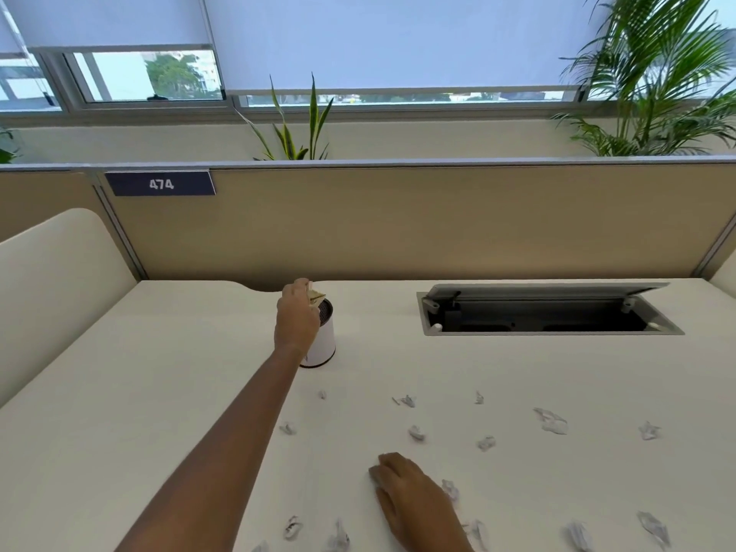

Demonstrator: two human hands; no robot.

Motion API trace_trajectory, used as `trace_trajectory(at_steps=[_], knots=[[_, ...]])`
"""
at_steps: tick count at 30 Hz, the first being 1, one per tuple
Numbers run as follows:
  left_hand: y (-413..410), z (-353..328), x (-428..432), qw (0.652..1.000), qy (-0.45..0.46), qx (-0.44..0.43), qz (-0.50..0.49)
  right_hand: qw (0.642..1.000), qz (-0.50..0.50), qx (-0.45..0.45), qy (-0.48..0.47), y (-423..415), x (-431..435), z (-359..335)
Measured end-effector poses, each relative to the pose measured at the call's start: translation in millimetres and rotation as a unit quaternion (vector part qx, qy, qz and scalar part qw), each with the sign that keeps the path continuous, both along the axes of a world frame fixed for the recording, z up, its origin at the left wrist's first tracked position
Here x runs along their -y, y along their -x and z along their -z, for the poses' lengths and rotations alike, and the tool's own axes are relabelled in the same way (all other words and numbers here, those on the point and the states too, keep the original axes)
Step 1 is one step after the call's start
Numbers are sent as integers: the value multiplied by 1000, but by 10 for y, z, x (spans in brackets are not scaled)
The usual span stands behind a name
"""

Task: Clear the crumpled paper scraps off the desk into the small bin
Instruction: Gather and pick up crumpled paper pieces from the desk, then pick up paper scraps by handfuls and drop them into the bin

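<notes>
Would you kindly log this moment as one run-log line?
left hand: holds scrap over small bin | right hand: flat on desk | many scraps left

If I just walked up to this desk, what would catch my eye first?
Probably the left hand stretched far out, holding a paper scrap over the small white bin at mid-desk. Next, the crumpled scraps scattered over the near desk around the right hand, and the open cable hatch at the back right.
</notes>
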State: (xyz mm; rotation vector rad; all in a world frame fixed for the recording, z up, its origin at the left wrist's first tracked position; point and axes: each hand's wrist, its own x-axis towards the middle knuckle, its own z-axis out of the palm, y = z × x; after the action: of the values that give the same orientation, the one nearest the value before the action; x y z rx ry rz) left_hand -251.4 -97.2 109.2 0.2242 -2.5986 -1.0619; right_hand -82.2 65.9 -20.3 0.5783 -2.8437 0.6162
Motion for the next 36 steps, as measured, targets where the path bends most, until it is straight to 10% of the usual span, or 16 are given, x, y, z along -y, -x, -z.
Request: trace_trajectory(at_steps=[12,21,30,36], knots=[[-425,308,217,980,164,-106,28,993,81,-30,74,253,-37,-124],[-949,762,833,957,286,32,25,986,156,63,11,766,-34,-373],[-1123,1013,1297,982,166,85,-18,985,133,84,-64,794,233,-311],[-1088,1053,1178,980,154,120,31,991,102,47,78,971,525,-515]])
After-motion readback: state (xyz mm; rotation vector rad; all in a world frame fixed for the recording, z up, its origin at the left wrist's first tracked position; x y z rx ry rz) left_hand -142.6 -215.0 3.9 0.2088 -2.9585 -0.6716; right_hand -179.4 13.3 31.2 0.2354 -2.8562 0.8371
